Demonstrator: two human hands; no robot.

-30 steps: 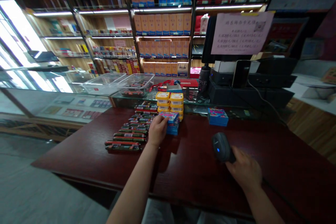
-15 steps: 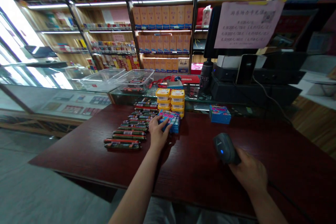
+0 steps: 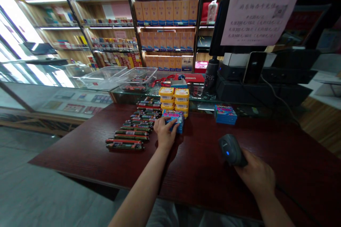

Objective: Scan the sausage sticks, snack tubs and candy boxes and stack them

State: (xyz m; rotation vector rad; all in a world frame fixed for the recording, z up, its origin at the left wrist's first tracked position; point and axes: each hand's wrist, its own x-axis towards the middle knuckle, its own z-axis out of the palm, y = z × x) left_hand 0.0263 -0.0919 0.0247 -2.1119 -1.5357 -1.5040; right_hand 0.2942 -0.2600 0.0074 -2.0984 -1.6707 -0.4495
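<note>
My left hand (image 3: 165,132) is at the near stack of flat blue packets (image 3: 179,117) with pink lettering. Its fingers reach over the top and front edge, pinching at the top packet. In my right hand (image 3: 257,173) is a dark handheld barcode scanner (image 3: 229,149) with a blue light, held above the table and pointing toward the far left. Yellow-lidded tubs (image 3: 182,95) stand in two stacks right behind the near packets. To the left lies a column of wrapped sausage-like sticks (image 3: 131,133). Another stack of blue packets (image 3: 225,115) sits farther right.
The dark red wooden table (image 3: 197,170) meets a glass counter at the back. Clear plastic bins (image 3: 140,78) stand there, one with more sticks. At the right are a monitor with a pink paper sign (image 3: 257,21), a phone (image 3: 254,67) and black equipment. Shelves of boxes line the wall.
My left hand has shifted slightly right, its fingers drawing closer together over the top packet. The scanner in my right hand stays nearly in place. The view has tilted slightly.
</note>
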